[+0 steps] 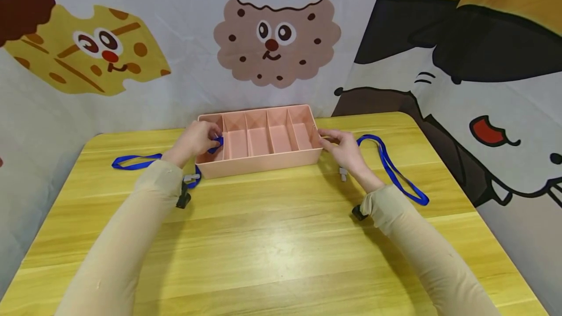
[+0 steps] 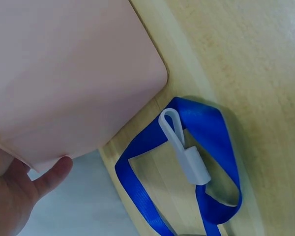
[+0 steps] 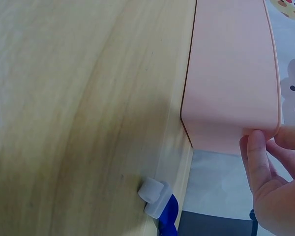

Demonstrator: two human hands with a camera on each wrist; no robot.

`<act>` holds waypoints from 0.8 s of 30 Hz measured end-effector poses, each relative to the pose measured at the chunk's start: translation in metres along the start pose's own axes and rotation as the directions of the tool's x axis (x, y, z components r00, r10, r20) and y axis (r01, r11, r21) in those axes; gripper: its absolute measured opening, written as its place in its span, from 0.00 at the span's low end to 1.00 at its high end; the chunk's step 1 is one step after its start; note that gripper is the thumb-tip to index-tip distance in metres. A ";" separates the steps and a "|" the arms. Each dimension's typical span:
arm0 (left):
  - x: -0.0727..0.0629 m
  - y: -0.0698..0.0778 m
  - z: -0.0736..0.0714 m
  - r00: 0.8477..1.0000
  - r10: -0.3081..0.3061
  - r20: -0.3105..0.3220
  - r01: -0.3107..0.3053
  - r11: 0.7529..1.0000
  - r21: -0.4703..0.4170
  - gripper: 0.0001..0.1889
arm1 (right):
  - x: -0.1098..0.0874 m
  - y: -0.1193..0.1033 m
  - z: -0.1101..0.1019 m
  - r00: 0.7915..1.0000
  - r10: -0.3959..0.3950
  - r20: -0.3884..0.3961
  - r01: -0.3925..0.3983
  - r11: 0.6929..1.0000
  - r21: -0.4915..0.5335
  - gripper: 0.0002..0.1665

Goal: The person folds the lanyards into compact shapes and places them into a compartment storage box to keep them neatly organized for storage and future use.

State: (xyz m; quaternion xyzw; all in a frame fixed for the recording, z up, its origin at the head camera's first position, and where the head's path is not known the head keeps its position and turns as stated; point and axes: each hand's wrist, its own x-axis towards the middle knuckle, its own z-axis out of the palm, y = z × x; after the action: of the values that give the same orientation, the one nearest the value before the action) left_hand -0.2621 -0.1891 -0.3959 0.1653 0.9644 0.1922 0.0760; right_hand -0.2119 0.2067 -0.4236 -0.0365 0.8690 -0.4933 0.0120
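A pink divided box (image 1: 259, 162) stands near the back of the wooden table. My left hand (image 1: 198, 136) reaches over its left end and pinches a bunched blue strap (image 1: 214, 147) inside the leftmost compartment. In the left wrist view, one finger (image 2: 55, 176) lies against the outside of the box, and the strap is hidden. At the opposite end, my right hand (image 1: 344, 150) holds the end wall at the rim, fingertips (image 3: 257, 140) against its outer face. Below the left hand lies a blue lanyard (image 2: 137, 189) with a white plastic clip (image 2: 187, 157).
A second blue lanyard (image 1: 391, 167) curves behind the right forearm, with a white clip (image 1: 343, 173) and a black buckle (image 1: 359, 212) nearby. Another blue loop (image 1: 131, 162) and a black buckle (image 1: 183, 198) lie at the left. A printed cloth (image 1: 175, 96) hangs right behind the table.
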 end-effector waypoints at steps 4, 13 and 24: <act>0.000 0.000 -0.001 1.000 0.006 0.010 -0.007 0.999 0.034 0.10 | 0.000 -0.001 0.001 1.000 -0.002 -0.003 0.002 1.000 -0.003 0.23; 0.001 0.002 -0.003 0.997 0.055 0.048 -0.060 0.992 0.113 0.20 | -0.001 -0.003 -0.001 1.000 0.002 0.012 -0.002 1.000 0.000 0.24; -0.016 0.009 -0.003 0.989 0.029 -0.147 -0.043 0.995 -0.093 0.25 | -0.013 0.006 -0.029 0.981 -0.178 -0.073 0.164 0.973 -0.165 0.25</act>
State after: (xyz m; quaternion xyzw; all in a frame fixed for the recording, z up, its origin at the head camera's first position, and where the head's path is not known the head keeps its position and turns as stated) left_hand -0.2452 -0.1885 -0.3880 0.1645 0.9538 0.2511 0.0096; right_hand -0.2006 0.2354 -0.4137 -0.0904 0.8987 -0.4231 -0.0716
